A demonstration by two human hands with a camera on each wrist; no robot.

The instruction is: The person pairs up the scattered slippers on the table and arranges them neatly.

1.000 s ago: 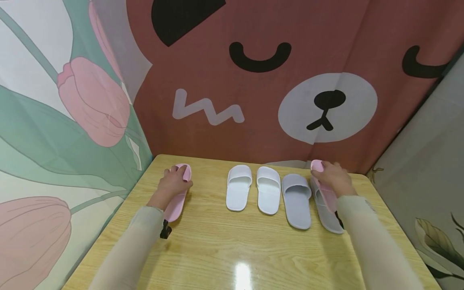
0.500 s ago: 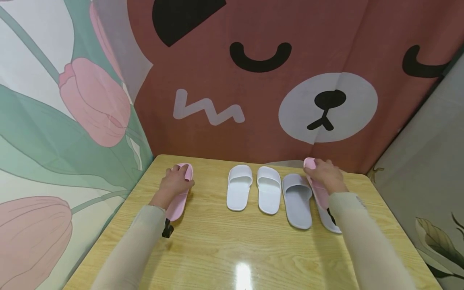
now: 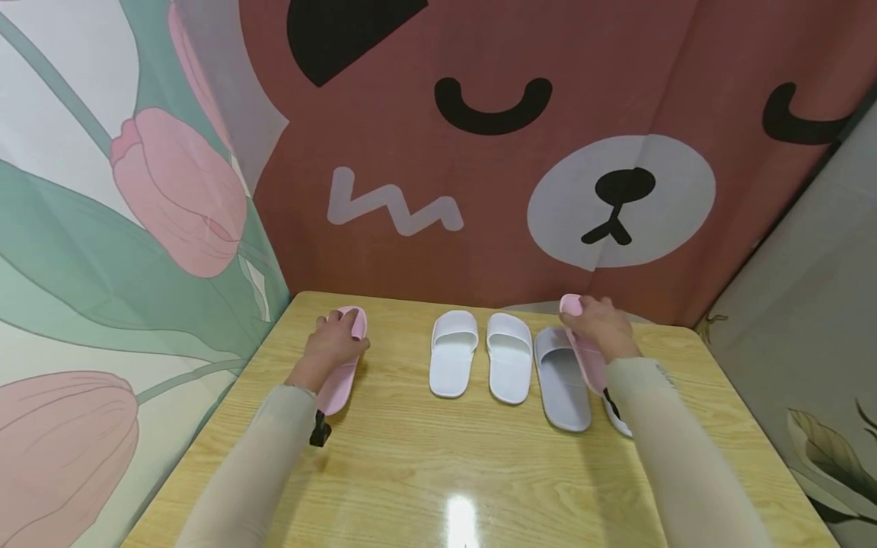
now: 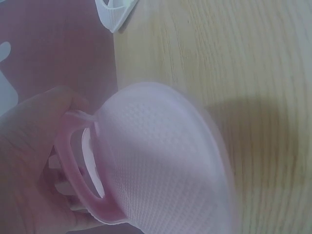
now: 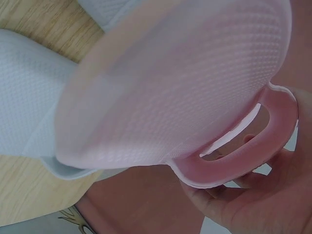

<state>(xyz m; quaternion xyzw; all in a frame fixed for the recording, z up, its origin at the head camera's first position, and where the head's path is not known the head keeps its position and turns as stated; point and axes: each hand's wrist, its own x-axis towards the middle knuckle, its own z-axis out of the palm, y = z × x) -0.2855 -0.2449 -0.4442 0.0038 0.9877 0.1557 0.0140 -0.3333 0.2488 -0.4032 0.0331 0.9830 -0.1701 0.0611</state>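
Observation:
At the table's left, my left hand [image 3: 333,340] grips a pink slipper [image 3: 337,388] by its strap end. The left wrist view shows the fingers round the strap of that pink slipper [image 4: 161,161], with its textured footbed facing the camera. On the right, my right hand [image 3: 604,326] holds the other pink slipper [image 3: 586,359] over the pair of grey slippers. In the right wrist view the thumb and fingers wrap the strap of this pink slipper [image 5: 185,92]. Under it, the left grey slipper [image 3: 564,392] shows mostly; the right grey slipper [image 3: 617,417] is largely hidden by my hand and sleeve.
Between the hands, a left white slipper [image 3: 450,365] and a right white slipper [image 3: 509,369] lie side by side on the wooden table [image 3: 397,472]. A curtain with a bear print [image 3: 493,198] hangs along the table's back edge. Printed cloths stand at both sides.
My right hand has moved left with its pink slipper, from over the right grey slipper to over the left one. The left hand with its slipper has shifted slightly right.

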